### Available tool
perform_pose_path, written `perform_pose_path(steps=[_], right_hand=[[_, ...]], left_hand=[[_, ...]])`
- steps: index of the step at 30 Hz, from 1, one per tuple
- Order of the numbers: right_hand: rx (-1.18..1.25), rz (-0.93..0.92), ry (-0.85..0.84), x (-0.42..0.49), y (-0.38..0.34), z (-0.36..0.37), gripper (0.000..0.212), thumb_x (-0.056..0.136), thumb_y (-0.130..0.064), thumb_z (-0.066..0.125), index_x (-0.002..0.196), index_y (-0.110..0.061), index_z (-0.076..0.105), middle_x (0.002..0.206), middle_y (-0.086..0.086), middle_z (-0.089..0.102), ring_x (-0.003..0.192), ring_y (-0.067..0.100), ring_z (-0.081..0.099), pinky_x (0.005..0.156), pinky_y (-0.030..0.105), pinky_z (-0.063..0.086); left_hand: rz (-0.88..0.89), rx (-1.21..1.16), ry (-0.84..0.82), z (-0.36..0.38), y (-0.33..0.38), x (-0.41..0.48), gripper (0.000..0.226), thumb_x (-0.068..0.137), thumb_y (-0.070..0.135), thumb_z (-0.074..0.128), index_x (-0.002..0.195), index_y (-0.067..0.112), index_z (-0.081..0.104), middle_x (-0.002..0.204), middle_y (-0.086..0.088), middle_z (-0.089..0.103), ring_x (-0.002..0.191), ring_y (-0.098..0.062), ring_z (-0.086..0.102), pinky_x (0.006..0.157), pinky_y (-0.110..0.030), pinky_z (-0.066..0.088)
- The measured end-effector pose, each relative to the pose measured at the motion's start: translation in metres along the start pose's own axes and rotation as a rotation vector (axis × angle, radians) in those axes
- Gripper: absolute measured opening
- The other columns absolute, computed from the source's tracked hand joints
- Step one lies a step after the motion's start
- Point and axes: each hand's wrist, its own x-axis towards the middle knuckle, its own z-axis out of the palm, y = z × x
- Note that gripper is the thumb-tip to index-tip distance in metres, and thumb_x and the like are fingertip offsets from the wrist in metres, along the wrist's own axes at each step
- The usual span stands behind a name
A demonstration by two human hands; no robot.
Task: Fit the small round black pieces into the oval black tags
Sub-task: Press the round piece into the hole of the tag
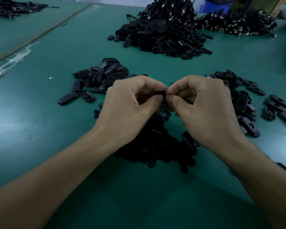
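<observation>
— Grip?
— Left hand [132, 103] and right hand [200, 104], fingertips meeting, both pinching one black part [161, 94] above the round pieces [155, 146].
— Room?
— Oval tags [102, 76] heaped just outside each hand; open green table [40, 113] further left.

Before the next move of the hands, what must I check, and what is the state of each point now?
1. The left hand grips the black part: ok.
2. The right hand pinches the same part: ok.
3. Piece seated in its tag: cannot tell, the fingers hide it.
4. Pile of round pieces below the hands: ok.
5. Pile of oval tags at the left: ok.
</observation>
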Motion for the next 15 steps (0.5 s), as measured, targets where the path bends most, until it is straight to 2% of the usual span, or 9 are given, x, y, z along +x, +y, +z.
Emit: perform_pose_path(steps=[3, 6, 10, 13, 15], right_hand=[[0.009, 0.030, 0.009, -0.0016, -0.0009, 0.0026, 0.030, 0.087, -0.008, 0.074, 0.079, -0.033, 0.060, 0.069, -0.012, 0.067, 0.068, 0.002, 0.066, 0.061, 0.016, 0.052], [-0.059, 0.029, 0.033, -0.0050, -0.0034, 0.0055, 0.028, 0.088, -0.013, 0.074, 0.080, -0.032, 0.055, 0.069, -0.011, 0.064, 0.072, 0.003, 0.063, 0.063, 0.020, 0.051], [-0.087, 0.010, 0.017, -0.0052, -0.0054, 0.0072, 0.027, 0.089, -0.006, 0.069, 0.080, -0.028, 0.056, 0.067, -0.009, 0.063, 0.072, 0.005, 0.062, 0.065, 0.021, 0.050], [-0.098, -0.013, -0.013, -0.0050, -0.0063, 0.0068, 0.029, 0.090, -0.004, 0.066, 0.081, -0.030, 0.057, 0.070, -0.013, 0.065, 0.072, 0.001, 0.064, 0.066, 0.016, 0.051], [-0.079, -0.038, -0.031, -0.0046, -0.0058, 0.0052, 0.029, 0.089, -0.003, 0.066, 0.083, -0.031, 0.059, 0.072, -0.012, 0.066, 0.072, 0.002, 0.065, 0.067, 0.020, 0.053]], left_hand=[[0.006, 0.057, -0.002, 0.0003, -0.0012, 0.0003, 0.023, 0.087, 0.011, 0.071, 0.092, 0.033, 0.070, 0.084, 0.012, 0.075, 0.077, -0.003, 0.072, 0.076, -0.027, 0.059], [0.038, 0.146, 0.014, 0.0010, -0.0020, 0.0002, 0.030, 0.088, 0.008, 0.071, 0.089, 0.037, 0.065, 0.083, 0.015, 0.073, 0.077, 0.001, 0.070, 0.075, -0.020, 0.056], [0.108, 0.251, 0.034, 0.0001, -0.0012, 0.0003, 0.020, 0.087, 0.007, 0.072, 0.096, 0.025, 0.071, 0.083, 0.020, 0.070, 0.077, 0.007, 0.067, 0.071, -0.008, 0.050], [0.131, 0.299, 0.041, -0.0010, -0.0003, 0.0001, 0.017, 0.087, 0.010, 0.074, 0.098, 0.022, 0.073, 0.085, 0.022, 0.070, 0.078, 0.009, 0.066, 0.072, -0.010, 0.052], [0.137, 0.320, 0.048, -0.0020, -0.0003, 0.0001, 0.016, 0.087, 0.011, 0.074, 0.097, 0.023, 0.073, 0.084, 0.021, 0.070, 0.078, 0.006, 0.067, 0.072, -0.014, 0.054]])
